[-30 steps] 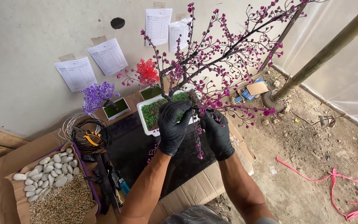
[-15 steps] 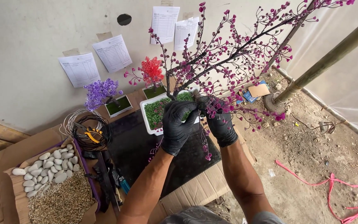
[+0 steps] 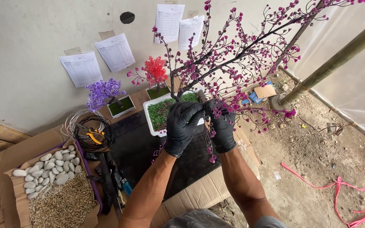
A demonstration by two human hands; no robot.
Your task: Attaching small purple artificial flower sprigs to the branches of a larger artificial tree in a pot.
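A wire tree with magenta bead blossoms (image 3: 241,55) rises from a white rectangular pot (image 3: 152,120) filled with green moss-like material. My left hand (image 3: 182,126), in a black glove, pinches a low drooping branch of this tree in front of the pot. My right hand (image 3: 222,126), also black-gloved, grips the same branch just to the right, fingers closed around the wire. Bead strands hang down between and below both hands. The tree's dark trunk (image 3: 173,86) shows behind my left hand.
A small purple tree (image 3: 102,93) and a red tree (image 3: 155,71) stand in pots by the wall. Coiled wire with yellow pliers (image 3: 90,134) lies left, near a box of white stones and gravel (image 3: 53,185). A bamboo pole (image 3: 339,59) leans right; pink ribbon (image 3: 339,185) lies on dirt.
The view has shifted slightly. Both hands stay on the low branch, working it a little nearer to the pot's front edge.
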